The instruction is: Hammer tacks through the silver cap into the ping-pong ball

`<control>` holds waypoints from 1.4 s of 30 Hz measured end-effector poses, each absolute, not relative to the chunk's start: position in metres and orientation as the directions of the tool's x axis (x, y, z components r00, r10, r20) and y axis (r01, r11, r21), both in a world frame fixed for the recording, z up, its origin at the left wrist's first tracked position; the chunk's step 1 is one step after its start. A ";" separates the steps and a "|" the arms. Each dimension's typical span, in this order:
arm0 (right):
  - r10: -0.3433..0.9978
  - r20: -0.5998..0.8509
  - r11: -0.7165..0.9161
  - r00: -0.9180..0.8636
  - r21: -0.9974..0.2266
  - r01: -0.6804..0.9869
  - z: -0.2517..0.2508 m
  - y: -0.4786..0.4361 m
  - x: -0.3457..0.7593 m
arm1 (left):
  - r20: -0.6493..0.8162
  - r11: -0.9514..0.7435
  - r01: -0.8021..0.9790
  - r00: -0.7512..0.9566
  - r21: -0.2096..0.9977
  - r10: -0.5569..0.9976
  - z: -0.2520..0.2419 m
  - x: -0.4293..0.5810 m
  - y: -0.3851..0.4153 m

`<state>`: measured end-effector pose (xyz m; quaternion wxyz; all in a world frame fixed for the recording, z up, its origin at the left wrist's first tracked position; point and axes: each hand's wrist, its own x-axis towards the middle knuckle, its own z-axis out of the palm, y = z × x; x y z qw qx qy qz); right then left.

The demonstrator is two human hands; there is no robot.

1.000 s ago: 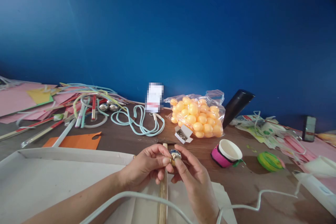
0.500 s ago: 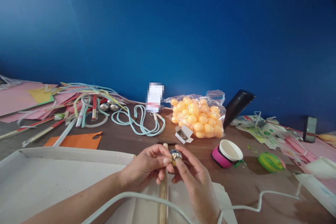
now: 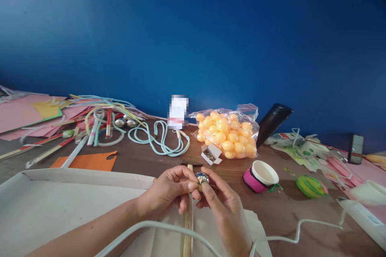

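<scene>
In front of me, my right hand [image 3: 224, 204] pinches a shiny silver ball [image 3: 202, 177] between thumb and fingers. Close beside it, my left hand [image 3: 173, 190] is closed, thumb against fingertips, touching a small yellowish part [image 3: 200, 187] at the ball's lower side. Whether that part belongs to the ball, or what else those fingers hold, I cannot make out. Beneath both hands runs a wooden stick [image 3: 187, 229], partly covered by the left fingers. A small open white box [image 3: 211, 153] with tiny metal pieces lies just beyond the hands.
A clear bag of orange balls [image 3: 232, 134] lies behind the small box, near a black cylinder [image 3: 274, 122]. To the right stand a pink-banded cup [image 3: 261, 176] and a green tape roll [image 3: 310, 186]. A white tray [image 3: 75, 204] fills the near left; a pale cord [image 3: 157, 224] crosses in front.
My left fingers have shifted slightly at the yellowish part under the ball. The right hand and the silver ball stay in nearly the same place.
</scene>
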<state>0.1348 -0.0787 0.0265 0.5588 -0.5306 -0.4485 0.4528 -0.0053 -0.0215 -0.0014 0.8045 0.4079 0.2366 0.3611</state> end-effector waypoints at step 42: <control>0.984 0.056 0.066 0.169 -0.996 -0.056 0.013 -0.076 0.138 | -0.024 0.336 -0.401 0.612 0.852 0.791 0.001 -0.004 -0.022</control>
